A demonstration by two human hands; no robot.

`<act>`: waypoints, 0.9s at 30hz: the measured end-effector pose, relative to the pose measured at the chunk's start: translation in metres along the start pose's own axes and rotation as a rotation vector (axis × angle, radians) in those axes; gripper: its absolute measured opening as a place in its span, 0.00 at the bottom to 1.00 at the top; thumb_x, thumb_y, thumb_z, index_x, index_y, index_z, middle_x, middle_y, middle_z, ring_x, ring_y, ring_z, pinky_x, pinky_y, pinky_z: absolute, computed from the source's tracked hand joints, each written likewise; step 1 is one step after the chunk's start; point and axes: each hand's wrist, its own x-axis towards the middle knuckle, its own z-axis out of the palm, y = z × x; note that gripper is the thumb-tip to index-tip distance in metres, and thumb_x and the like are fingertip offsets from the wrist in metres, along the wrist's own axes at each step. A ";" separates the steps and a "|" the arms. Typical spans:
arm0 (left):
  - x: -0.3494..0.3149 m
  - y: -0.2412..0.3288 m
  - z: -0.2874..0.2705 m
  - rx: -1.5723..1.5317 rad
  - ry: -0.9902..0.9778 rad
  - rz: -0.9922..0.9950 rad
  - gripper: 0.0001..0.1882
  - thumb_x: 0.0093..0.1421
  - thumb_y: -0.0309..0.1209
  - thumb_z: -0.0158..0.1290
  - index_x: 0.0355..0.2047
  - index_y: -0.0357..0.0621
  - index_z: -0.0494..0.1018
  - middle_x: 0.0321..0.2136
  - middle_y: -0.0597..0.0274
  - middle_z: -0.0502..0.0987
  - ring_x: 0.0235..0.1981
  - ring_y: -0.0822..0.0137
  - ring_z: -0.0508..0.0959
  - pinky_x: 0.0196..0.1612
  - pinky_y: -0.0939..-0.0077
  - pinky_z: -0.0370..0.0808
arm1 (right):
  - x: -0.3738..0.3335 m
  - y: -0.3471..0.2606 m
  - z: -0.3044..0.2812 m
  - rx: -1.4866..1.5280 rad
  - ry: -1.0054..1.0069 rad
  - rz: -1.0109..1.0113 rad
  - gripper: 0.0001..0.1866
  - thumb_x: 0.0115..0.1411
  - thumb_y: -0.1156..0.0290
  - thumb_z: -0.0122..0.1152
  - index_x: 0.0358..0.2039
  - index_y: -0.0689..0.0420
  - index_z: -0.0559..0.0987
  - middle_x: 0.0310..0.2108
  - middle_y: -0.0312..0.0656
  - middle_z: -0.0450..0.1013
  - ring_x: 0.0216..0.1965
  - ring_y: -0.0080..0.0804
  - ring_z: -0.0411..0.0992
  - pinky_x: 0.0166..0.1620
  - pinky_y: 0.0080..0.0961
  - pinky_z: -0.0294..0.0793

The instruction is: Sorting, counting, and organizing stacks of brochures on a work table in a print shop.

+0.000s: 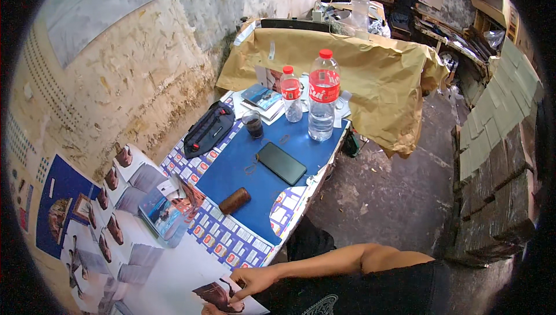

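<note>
At the lower edge, my right hand [252,283] is closed, its fingers pinching the right side of a printed picture sheet [215,293] that shows a dark brown shape. Only a sliver of my left hand [212,310] shows, at the sheet's lower left; the rest is cut off by the frame. Beneath lies a large white printed sheet [174,271]. Beyond it is a stack of printed cards [159,213] with a blue picture on top. Farther up the blue tabletop are a brown cylindrical case [234,200] and a dark phone [281,163].
Farther back stand a large red-capped bottle [322,115], a smaller bottle [292,106] and a glass of dark drink [253,125]. A black pouch [209,129] lies by the wall. Brown paper [370,83] drapes the far end. Wrapped stacks [498,176] stand right; people work behind.
</note>
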 end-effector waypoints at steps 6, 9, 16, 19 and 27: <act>-0.001 0.016 -0.006 0.531 -0.095 0.332 0.16 0.68 0.35 0.57 0.32 0.31 0.80 0.19 0.57 0.76 0.20 0.68 0.68 0.25 0.66 0.69 | 0.002 -0.032 -0.007 -0.394 0.085 -0.123 0.17 0.68 0.61 0.61 0.38 0.65 0.80 0.27 0.44 0.79 0.31 0.29 0.76 0.37 0.30 0.73; -0.003 0.025 -0.004 0.624 -0.270 0.434 0.13 0.62 0.32 0.65 0.31 0.33 0.78 0.18 0.55 0.70 0.21 0.68 0.63 0.25 0.68 0.68 | 0.004 -0.037 0.002 -0.578 0.112 -0.065 0.20 0.69 0.56 0.58 0.36 0.64 0.79 0.25 0.51 0.76 0.29 0.41 0.76 0.35 0.35 0.72; 0.009 -0.003 -0.015 0.601 -0.132 0.691 0.30 0.70 0.48 0.48 0.22 0.31 0.66 0.16 0.51 0.63 0.22 0.59 0.60 0.27 0.51 0.61 | 0.008 -0.032 0.007 -0.557 0.179 -0.064 0.21 0.70 0.55 0.56 0.33 0.63 0.79 0.20 0.53 0.70 0.24 0.48 0.71 0.30 0.42 0.66; 0.008 -0.022 -0.023 0.590 -0.019 0.534 0.30 0.71 0.46 0.44 0.21 0.31 0.65 0.15 0.50 0.63 0.21 0.55 0.61 0.28 0.49 0.60 | 0.010 -0.023 0.001 -0.488 0.092 -0.020 0.23 0.70 0.53 0.57 0.32 0.64 0.79 0.19 0.49 0.70 0.23 0.34 0.69 0.29 0.37 0.65; -0.004 -0.007 -0.015 0.451 0.061 0.394 0.25 0.71 0.40 0.43 0.27 0.26 0.70 0.15 0.47 0.68 0.19 0.53 0.65 0.27 0.48 0.60 | 0.010 -0.009 -0.004 -0.295 -0.146 0.229 0.23 0.71 0.54 0.57 0.37 0.67 0.79 0.23 0.43 0.77 0.26 0.24 0.69 0.31 0.31 0.69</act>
